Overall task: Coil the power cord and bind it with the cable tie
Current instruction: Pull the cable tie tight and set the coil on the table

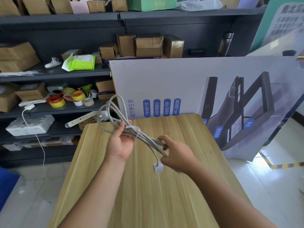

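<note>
Wooden table [148, 195] in the foreground, bare top, nothing lying on it. Behind its far edge a large printed poster board [189, 83] leans upright with bed-frame graphics and blue labels. Left side has dark metal shelving [57, 17] crowded with cardboard boxes [18, 56], tape rolls [56, 101] in red and yellow, a green packet [80, 63], a white power strip [30, 125] with a cord trailing to the floor. Nothing blocks the hands. White power cord [118, 112] is coiled into long loops, held in the air above the table middle, loops fanning up and away toward the poster. White plug [104, 114] sits among the upper loops; a square white connector [158, 167] dangles below the bundle. A white cable tie [134, 129] wraps the bundle just beside the left hand. Left hand [122, 142] palm up, fingers closed round the bundle by the tie. Right hand [176, 155] clamped on the lower end of the loops, thumb on top. Both forearms reach in from the bottom.
</note>
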Demonstrator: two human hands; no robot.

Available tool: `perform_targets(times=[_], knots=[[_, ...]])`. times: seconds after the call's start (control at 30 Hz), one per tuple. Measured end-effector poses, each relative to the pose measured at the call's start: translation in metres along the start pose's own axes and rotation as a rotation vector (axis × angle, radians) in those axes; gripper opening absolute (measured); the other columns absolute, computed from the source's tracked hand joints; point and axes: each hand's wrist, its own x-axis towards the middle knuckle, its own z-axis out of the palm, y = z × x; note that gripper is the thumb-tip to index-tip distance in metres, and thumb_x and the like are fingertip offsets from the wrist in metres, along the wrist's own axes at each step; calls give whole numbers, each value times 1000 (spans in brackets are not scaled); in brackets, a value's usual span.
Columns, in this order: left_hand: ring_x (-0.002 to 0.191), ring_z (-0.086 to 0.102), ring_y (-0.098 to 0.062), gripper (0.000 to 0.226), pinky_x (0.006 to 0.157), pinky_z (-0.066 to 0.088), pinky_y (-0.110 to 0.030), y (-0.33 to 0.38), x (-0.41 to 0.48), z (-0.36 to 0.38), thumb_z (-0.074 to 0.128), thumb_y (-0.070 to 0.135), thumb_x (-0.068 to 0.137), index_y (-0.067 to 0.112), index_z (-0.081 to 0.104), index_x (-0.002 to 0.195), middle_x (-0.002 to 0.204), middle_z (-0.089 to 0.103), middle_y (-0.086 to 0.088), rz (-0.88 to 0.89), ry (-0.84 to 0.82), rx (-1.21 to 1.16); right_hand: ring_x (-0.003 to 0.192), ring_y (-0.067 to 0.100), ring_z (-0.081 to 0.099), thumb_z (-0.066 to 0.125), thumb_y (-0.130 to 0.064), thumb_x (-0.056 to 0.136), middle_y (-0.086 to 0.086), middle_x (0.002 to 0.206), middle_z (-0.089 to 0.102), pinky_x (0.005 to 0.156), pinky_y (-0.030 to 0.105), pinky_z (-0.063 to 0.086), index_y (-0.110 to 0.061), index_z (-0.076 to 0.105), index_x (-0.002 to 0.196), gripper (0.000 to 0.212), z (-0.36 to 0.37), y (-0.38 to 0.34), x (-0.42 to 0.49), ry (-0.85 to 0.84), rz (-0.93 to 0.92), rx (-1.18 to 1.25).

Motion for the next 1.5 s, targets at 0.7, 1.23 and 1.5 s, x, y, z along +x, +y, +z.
perform_targets(times=[0.7,1.23,1.5], knots=[[90,63,-29,14,81,49,-47,-77,5,-150,47,20,99,16,56,90,95,62,-13,-421,353,555,98,17,53,55,-20,74,-12,103,59,80,32,39,-42,51,123,54,18,132,-22,-91,143,-429],[92,67,-25,25,90,51,-45,-61,-17,-308,54,0,93,22,64,93,99,69,-6,-399,505,1338,125,26,42,57,-20,77,-1,134,48,107,41,28,-38,34,141,70,223,170,-2,-458,67,-448],[89,65,-23,19,64,39,-28,-73,-16,-326,57,10,92,18,67,105,100,72,-1,-322,437,1626,139,27,29,61,-24,78,2,148,35,114,48,18,-38,26,149,81,252,185,-3,-489,123,-451]])
